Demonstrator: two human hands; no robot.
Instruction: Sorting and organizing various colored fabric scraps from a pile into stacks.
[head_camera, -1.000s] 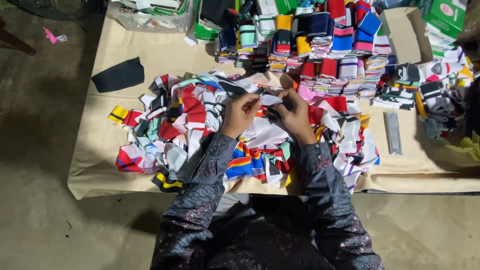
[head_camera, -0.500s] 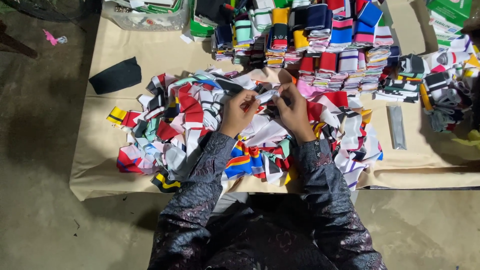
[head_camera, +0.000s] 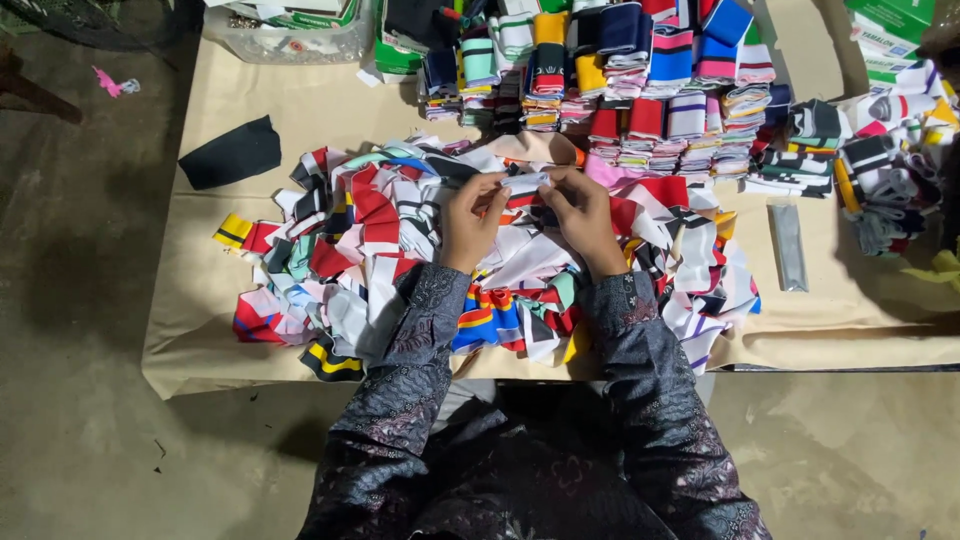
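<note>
Fabric lies heaped across the bench (head_camera: 250, 100); above the loose pile (head_camera: 380, 250) of coloured strips, both hands meet on one small white strip (head_camera: 527, 185); the left hand (head_camera: 472, 222) pinches its left end, the right hand (head_camera: 585, 215) its right end, each grip clamped on the cloth; the strip's long axis runs left to right between them, level, neither hand nearer; folded stacks (head_camera: 640, 90) stand beyond, a black patch (head_camera: 232, 153) well to the left, a grey bar (head_camera: 788, 245) to the right.

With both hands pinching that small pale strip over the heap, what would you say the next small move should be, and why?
Probably lay it on the folded stacks behind. Left hand and right hand hold the pale strip stretched flat above the loose pile, apparently ready to set down.
</note>
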